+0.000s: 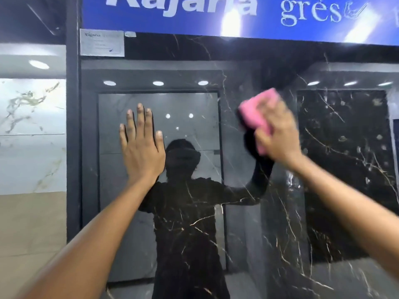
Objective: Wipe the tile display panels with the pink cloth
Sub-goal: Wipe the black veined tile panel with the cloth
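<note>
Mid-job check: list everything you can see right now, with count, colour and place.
tile display panel: one, glossy black with pale veins, centre
blue sign: one, white lettering, top
label: one, grey, panel's upper left corner
white marble tile: one, white with greenish veins, far left
pink cloth: one, pink, against panel, right of centre
left hand: flat on panel
right hand: grips the cloth
</note>
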Demonstrator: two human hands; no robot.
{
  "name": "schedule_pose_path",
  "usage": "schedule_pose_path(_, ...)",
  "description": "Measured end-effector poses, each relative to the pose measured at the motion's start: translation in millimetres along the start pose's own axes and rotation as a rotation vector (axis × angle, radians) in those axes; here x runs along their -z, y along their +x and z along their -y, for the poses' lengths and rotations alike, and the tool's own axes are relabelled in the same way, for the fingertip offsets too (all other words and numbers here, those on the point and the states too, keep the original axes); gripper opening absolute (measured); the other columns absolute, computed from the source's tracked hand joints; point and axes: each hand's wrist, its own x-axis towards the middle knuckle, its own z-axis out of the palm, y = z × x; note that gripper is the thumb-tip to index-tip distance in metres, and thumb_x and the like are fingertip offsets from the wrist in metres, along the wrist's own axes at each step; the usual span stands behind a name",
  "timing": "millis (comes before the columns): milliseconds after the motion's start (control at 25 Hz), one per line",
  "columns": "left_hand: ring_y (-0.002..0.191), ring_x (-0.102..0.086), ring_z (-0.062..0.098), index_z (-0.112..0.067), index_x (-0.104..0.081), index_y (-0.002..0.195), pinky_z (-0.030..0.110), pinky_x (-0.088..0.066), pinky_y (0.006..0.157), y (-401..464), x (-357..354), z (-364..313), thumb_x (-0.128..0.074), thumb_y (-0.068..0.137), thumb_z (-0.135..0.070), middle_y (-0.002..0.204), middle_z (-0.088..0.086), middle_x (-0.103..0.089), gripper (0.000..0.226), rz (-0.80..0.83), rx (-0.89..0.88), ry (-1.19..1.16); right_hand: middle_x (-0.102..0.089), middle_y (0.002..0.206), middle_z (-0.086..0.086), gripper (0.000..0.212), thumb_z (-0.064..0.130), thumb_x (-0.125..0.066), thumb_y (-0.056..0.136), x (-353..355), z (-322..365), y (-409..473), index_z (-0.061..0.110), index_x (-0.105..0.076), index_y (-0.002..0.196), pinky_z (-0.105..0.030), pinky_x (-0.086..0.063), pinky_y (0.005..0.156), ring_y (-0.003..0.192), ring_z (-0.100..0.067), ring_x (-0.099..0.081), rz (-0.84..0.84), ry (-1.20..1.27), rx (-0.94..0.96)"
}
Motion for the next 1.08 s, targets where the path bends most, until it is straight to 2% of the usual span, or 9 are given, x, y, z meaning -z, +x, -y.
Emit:
schedule_pose_path(80, 0.151, 0.000, 0.023, -0.017, -0.010, 0.156, 0.040, 0.003, 0.120, -0.5, -1.6, -0.1, -0.021, 0.102, -0.034, 0.164, 0.001, -0.003, 0.058, -0.015, 0.009, -0.006, -0.036, 0.152, -0.014, 0.073, 0.038, -0.042, 0.072, 17.4, -27.5, 75.4, 0.012, -0.050, 0.140, -0.040, -0.022, 0.117, 0.141, -0.028, -0.030, -0.121, 0.077, -0.516)
schedule_pose_path(160, 0.151, -0.001, 0.023, -0.017, -0.009, 0.155, 0.040, 0.002, 0.120, -1.6, -3.1, 0.5, -0.021, 0.101, -0.034, 0.163, 0.001, -0.004, 0.058, -0.023, 0.003, 0.004, -0.038, 0.151, -0.013, 0.071, 0.032, -0.044, 0.072, 9.3, -3.6, 91.6, 0.011, -0.051, 0.139, -0.032, -0.020, 0.117, 0.141, -0.028, -0.032, -0.120, 0.148, -0.623)
schedule_pose_path(320, 0.151, -0.002, 0.024, -0.016, -0.012, 0.155, 0.042, 0.000, 0.120, 0.6, -0.1, -0.1, -0.021, 0.101, -0.034, 0.163, 0.002, -0.006, 0.058, 0.000, -0.002, 0.012, -0.049, 0.142, -0.016, 0.059, 0.025, -0.049, 0.076, -24.3, 73.7, -6.1, 0.005, -0.058, 0.131, -0.033, -0.016, 0.119, 0.136, -0.033, -0.039, 0.211, 0.031, 0.482)
schedule_pose_path(400, 0.150, -0.005, 0.026, -0.013, -0.018, 0.155, 0.045, -0.002, 0.120, -0.1, 2.6, -1.7, -0.028, 0.102, -0.031, 0.163, 0.004, -0.010, 0.057, 0.018, 0.009, 0.012, -0.047, 0.145, -0.012, 0.060, 0.030, -0.048, 0.078, -12.0, 50.4, -1.9, 0.010, -0.055, 0.134, -0.042, -0.020, 0.118, 0.139, -0.030, -0.036, 0.288, -0.088, 0.736)
schedule_pose_path(640, 0.148, -0.016, 0.027, -0.008, -0.037, 0.146, 0.047, -0.007, 0.118, 50.8, 20.6, -2.8, -0.044, 0.100, -0.024, 0.158, 0.009, -0.026, 0.049, -0.081, 0.054, -0.106, -0.038, 0.151, -0.012, 0.069, 0.029, -0.040, 0.073, 28.0, -30.5, 131.1, 0.010, -0.049, 0.139, -0.046, -0.021, 0.117, 0.144, -0.033, -0.021, -0.010, -0.036, -0.584)
schedule_pose_path(680, 0.150, -0.009, 0.025, -0.009, -0.029, 0.151, 0.046, -0.003, 0.119, 58.2, 18.6, -1.9, -0.042, 0.102, -0.026, 0.162, 0.006, -0.017, 0.053, -0.065, 0.061, -0.076, -0.042, 0.147, -0.015, 0.070, 0.026, -0.041, 0.069, 18.4, -3.5, 135.6, 0.008, -0.054, 0.135, -0.045, -0.025, 0.116, 0.141, -0.034, -0.029, -0.012, 0.023, -0.535)
schedule_pose_path(760, 0.151, 0.000, 0.023, -0.011, -0.016, 0.155, 0.044, 0.001, 0.120, 60.9, 11.1, 0.9, -0.035, 0.103, -0.031, 0.164, 0.002, -0.006, 0.058, -0.049, 0.063, 0.016, -0.057, 0.132, -0.017, 0.058, 0.019, -0.048, 0.067, -16.7, 54.3, 112.5, 0.002, -0.063, 0.120, -0.045, -0.033, 0.113, 0.129, -0.031, -0.046, 0.056, 0.074, -0.002)
schedule_pose_path(880, 0.151, 0.001, 0.022, -0.012, -0.013, 0.155, 0.043, 0.002, 0.120, 57.5, 7.0, 3.1, -0.032, 0.104, -0.033, 0.163, 0.001, -0.003, 0.059, -0.037, 0.038, 0.044, -0.048, 0.145, -0.011, 0.064, 0.029, -0.045, 0.077, -32.5, 81.0, 75.3, 0.008, -0.052, 0.137, -0.035, -0.018, 0.119, 0.140, -0.026, -0.035, 0.255, -0.007, 0.605)
schedule_pose_path(1080, 0.151, 0.001, 0.022, -0.012, -0.013, 0.155, 0.042, 0.002, 0.120, 56.7, 4.3, 6.0, -0.031, 0.104, -0.032, 0.163, 0.001, -0.003, 0.058, -0.061, 0.038, 0.037, -0.038, 0.151, -0.010, 0.063, 0.025, -0.046, 0.083, 6.3, -3.6, 158.1, 0.010, -0.041, 0.145, -0.035, -0.021, 0.116, 0.142, -0.028, -0.029, -0.098, 0.023, -0.581)
